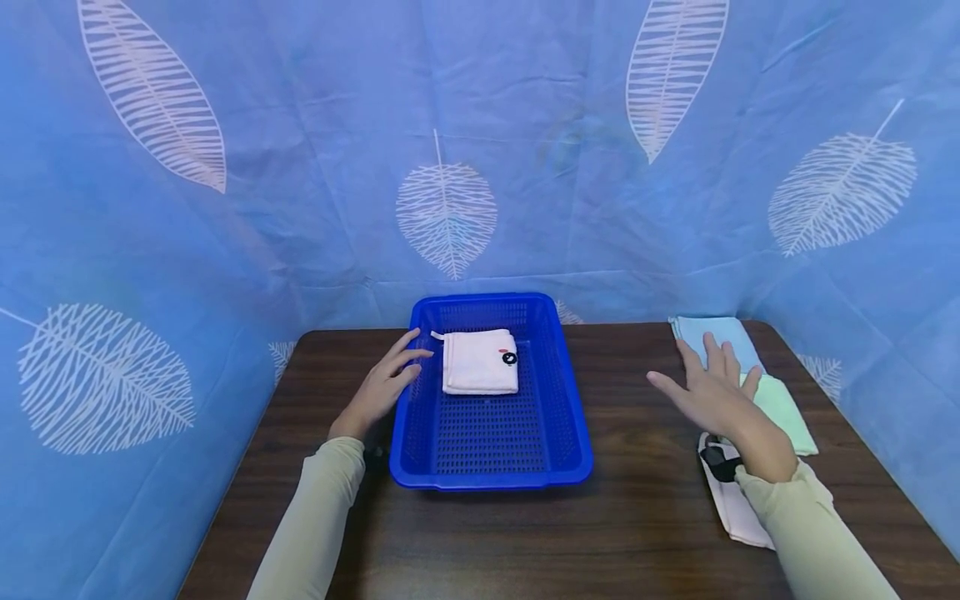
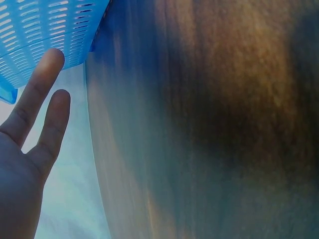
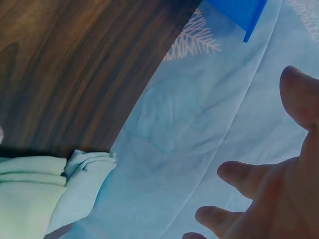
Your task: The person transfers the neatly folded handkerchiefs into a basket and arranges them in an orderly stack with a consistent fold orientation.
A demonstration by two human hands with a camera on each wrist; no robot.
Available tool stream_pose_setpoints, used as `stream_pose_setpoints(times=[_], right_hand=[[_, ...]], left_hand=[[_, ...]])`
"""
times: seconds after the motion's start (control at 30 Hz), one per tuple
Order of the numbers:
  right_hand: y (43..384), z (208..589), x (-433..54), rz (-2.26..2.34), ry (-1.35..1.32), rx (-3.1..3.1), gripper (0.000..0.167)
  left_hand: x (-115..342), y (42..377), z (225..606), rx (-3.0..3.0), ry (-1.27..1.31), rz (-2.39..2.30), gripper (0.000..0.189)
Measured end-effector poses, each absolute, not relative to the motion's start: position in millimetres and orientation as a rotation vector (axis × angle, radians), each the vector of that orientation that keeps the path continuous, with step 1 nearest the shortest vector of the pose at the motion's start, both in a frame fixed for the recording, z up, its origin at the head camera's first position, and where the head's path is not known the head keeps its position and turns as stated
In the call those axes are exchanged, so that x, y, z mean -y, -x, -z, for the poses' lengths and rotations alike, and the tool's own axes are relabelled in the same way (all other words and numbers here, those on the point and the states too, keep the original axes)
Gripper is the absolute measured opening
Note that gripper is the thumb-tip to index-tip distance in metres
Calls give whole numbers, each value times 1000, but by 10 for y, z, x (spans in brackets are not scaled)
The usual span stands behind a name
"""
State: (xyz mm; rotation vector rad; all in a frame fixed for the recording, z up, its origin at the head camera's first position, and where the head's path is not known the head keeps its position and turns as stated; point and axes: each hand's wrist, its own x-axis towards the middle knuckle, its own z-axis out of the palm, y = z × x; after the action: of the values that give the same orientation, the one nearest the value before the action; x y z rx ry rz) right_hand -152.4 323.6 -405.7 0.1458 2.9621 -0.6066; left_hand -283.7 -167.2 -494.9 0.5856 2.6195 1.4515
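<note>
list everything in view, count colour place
table: 1, brown, below basket
basket: 1, blue, on table
folded cloth: 1, pinkish white, in basket
blue cloth: 1, light blue, far right
green cloth: 1, pale green, beside blue cloth
pink cloth: 1, pale pink, by right wrist
backdrop: 1, blue, white-leafed, behind table
unclear object: 1, black, by right wrist
sleeves: 2, pale green, forearms
left hand: 1, bare, at basket's left
right hand: 1, bare, near right-side cloths
</note>
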Motion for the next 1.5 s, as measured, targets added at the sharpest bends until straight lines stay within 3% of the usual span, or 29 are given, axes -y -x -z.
stream_pose_setpoints(times=[0.8, 1.5], right_hand=[[1074, 4311, -3677, 710, -304, -2894, 103], [730, 4751, -3932, 818, -424, -2778, 105]], left_hand=[[1652, 2835, 4970, -2616, -572, -1462, 36], [1669, 2807, 4913, -2615, -559, -1444, 35]])
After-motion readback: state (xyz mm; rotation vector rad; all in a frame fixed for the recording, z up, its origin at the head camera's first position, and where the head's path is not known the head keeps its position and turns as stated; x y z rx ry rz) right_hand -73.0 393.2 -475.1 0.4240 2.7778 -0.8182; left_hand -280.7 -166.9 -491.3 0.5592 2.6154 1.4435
